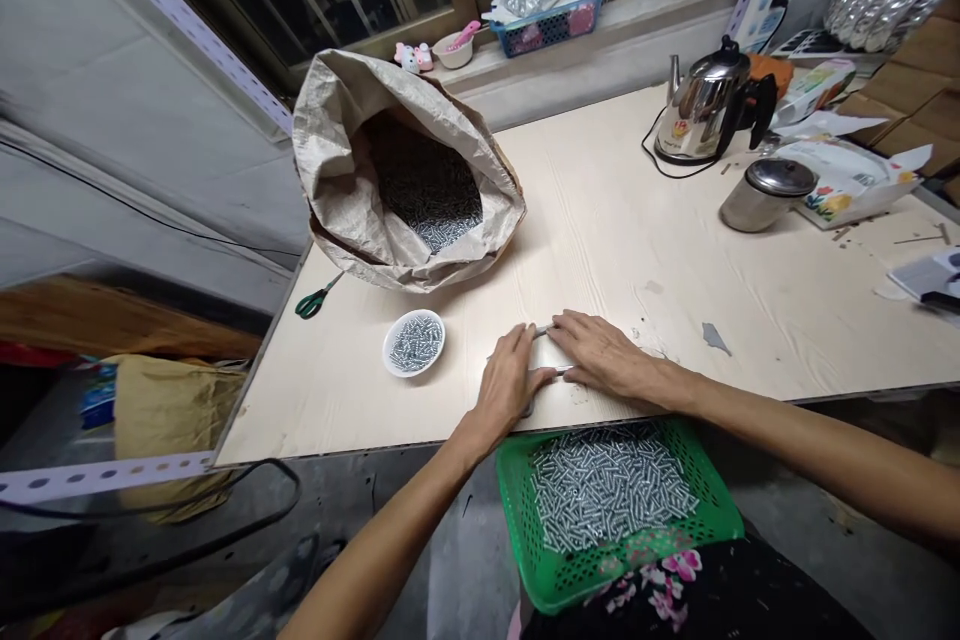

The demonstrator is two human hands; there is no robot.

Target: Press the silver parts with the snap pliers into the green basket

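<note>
On the pale tabletop, near its front edge, my left hand and my right hand face each other. Their fingers are bent around the two ends of a flat grey-edged piece. Two thin grey edges show between the hands; the fingers cover the rest, and I cannot tell its exact kind. Left of my left hand stands a small white bowl filled with short silvery screw-like pieces. Below the table edge, a green plastic basket holds a heap of similar pieces.
A large open sack with more metal pieces stands at the back left, green-handled scissors beside it. A kettle, a lidded metal canister and a tissue pack stand to the right. A blue basket sits on the windowsill.
</note>
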